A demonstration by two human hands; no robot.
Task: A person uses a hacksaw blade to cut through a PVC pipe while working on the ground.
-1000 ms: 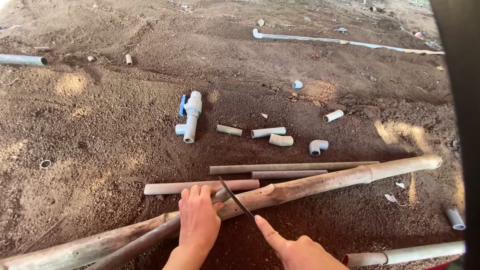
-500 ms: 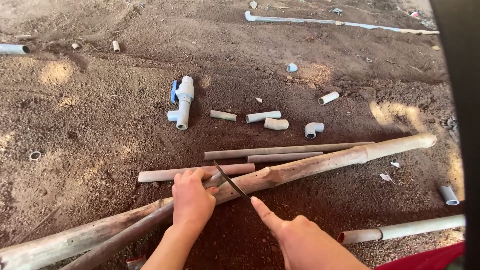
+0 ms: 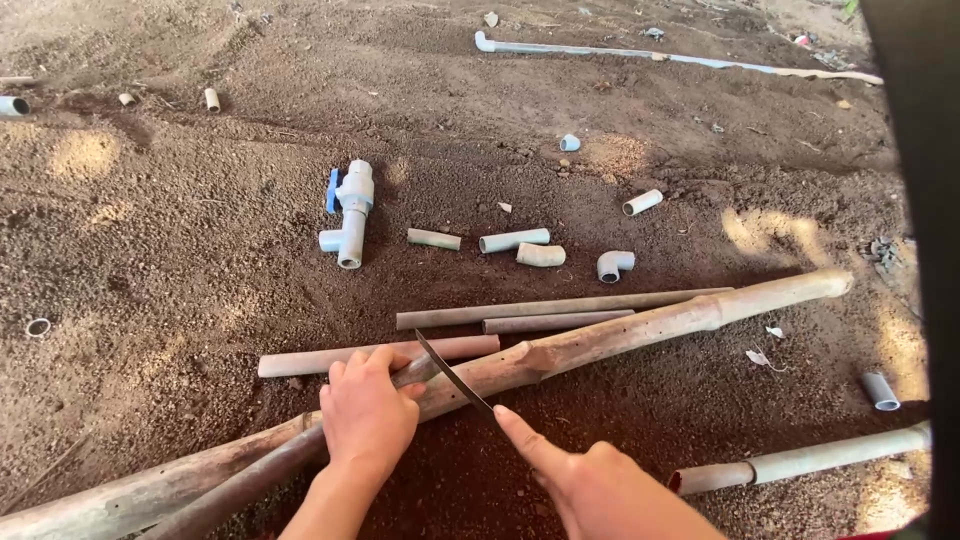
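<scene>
While the left hand (image 3: 368, 418) is wrapped around a dark pipe (image 3: 290, 458) and presses it against the long bamboo pole (image 3: 620, 335), the right hand (image 3: 600, 480) is closed on a thin saw blade (image 3: 455, 376), with the forefinger stretched along it. The blade lies slanted across the pipe end, just beside the left thumb. Behind the bamboo pole, three grey pipe lengths (image 3: 560, 308) lie on the soil (image 3: 180, 240), and further behind it a valve fitting with blue handle (image 3: 348, 212) and some short pipe cuts (image 3: 514, 240). I think the risk is that the bare blade may slip sideways toward the left fingers, because the round pipe rests only on the round pole and can roll. The blade, without handle, could also bend.
</scene>
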